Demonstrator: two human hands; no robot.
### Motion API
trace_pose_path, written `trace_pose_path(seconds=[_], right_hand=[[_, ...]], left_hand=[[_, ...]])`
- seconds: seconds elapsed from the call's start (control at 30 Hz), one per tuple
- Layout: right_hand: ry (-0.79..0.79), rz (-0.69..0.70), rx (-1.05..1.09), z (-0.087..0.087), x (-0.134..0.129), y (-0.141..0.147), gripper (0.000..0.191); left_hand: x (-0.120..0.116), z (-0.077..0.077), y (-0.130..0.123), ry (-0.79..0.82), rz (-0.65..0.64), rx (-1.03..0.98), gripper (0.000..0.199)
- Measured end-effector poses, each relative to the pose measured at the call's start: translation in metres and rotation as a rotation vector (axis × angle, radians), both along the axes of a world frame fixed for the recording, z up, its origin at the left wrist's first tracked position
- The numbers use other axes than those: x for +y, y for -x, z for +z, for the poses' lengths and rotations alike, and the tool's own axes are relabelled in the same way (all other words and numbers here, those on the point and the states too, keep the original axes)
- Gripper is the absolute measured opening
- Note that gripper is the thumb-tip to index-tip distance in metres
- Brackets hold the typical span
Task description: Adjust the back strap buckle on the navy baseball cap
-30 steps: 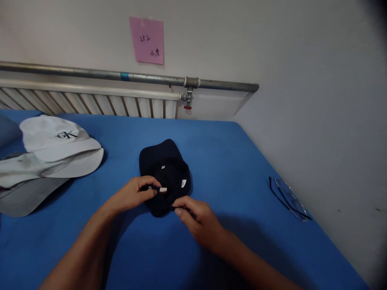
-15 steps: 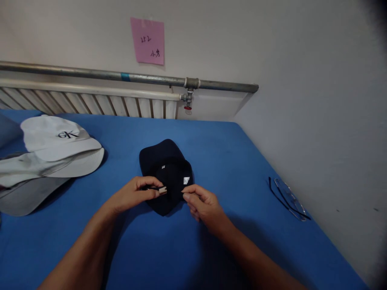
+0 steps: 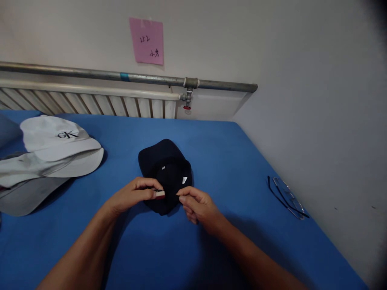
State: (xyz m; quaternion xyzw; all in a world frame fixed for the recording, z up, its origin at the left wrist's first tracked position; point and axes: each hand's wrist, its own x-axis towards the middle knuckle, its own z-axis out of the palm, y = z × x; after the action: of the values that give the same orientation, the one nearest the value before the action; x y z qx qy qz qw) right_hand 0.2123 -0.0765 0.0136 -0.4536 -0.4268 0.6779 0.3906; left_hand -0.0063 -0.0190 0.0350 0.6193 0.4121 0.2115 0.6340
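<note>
Dark navy fabric cap (image 3: 171,174), opening upward on a flat blue surface (image 3: 220,157), its rounded brim (image 3: 159,154) directed away and leftward; two white labels (image 3: 185,180) show inside. Small rectangular cream-and-red piece (image 3: 160,195), held over the opening.

The only view comes from a camera on the person's head, looking forward and down from the near side across a flat blue surface (image 3: 226,161). It sits close above the bare left hand (image 3: 133,195) and bare right hand (image 3: 201,207), both forearms entering from the near side, and reaches a far white ribbed radiator (image 3: 131,106).
</note>
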Motion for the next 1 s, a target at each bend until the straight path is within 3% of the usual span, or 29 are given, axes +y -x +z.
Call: trace_pose_path(seconds=[1.0], right_hand=[[0.173,0.2,0.153,-0.0042,0.0027,-0.005,0.015]], left_hand=[[0.0027,-0.0064,-0.0007,0.054,-0.175,-0.041,0.018]])
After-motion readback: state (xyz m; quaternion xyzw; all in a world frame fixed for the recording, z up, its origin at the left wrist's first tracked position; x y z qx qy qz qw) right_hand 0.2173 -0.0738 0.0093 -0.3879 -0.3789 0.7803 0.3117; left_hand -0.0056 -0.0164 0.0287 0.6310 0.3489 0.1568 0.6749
